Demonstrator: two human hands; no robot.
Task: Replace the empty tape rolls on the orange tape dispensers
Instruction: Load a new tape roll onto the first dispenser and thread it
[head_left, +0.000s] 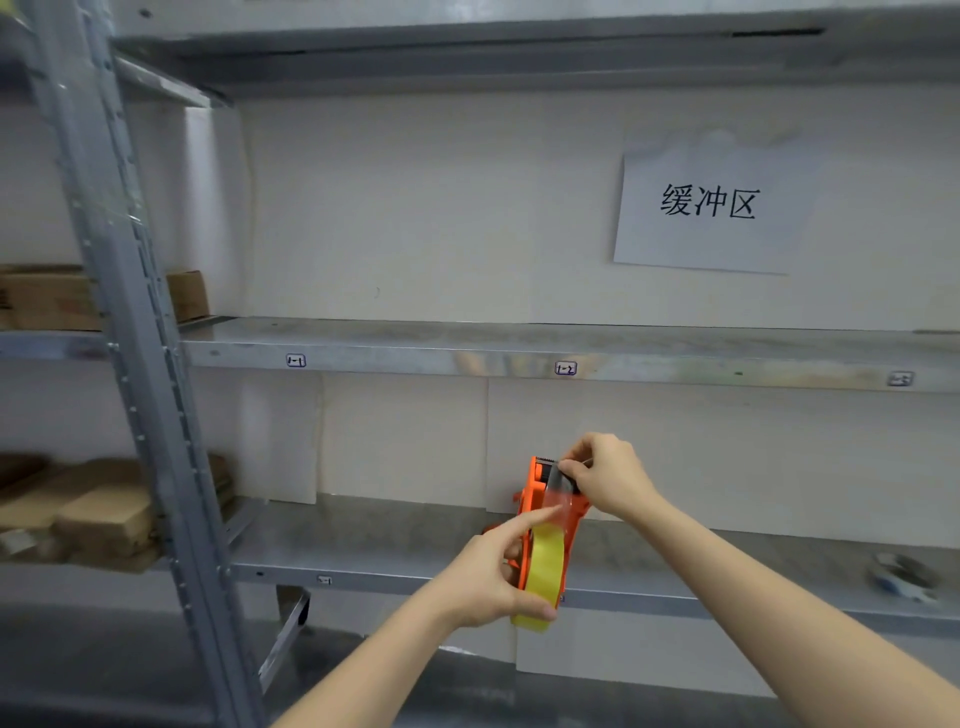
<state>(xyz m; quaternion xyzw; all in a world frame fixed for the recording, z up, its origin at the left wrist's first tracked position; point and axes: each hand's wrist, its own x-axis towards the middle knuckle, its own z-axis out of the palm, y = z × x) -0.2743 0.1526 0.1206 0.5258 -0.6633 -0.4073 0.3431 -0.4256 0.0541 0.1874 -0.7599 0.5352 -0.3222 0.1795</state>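
Note:
I hold an orange tape dispenser (536, 491) upright in front of the lower shelf. A yellow tape roll (545, 571) sits in it. My left hand (491, 577) grips the dispenser and roll from the left, thumb under the roll, forefinger stretched onto the clear tape strip (557, 491). My right hand (610, 475) pinches the strip's free end at the toothed top of the dispenser. Behind the dispenser, a bit of another orange object (491, 528) shows on the shelf, mostly hidden.
Metal shelving: a middle shelf (519, 348) and a lower shelf (363, 551). A grey upright post (135, 332) stands at left, with cardboard boxes (78, 509) beyond it. A small blurred object (904, 577) lies at right on the lower shelf. A paper sign (711, 208) hangs on the wall.

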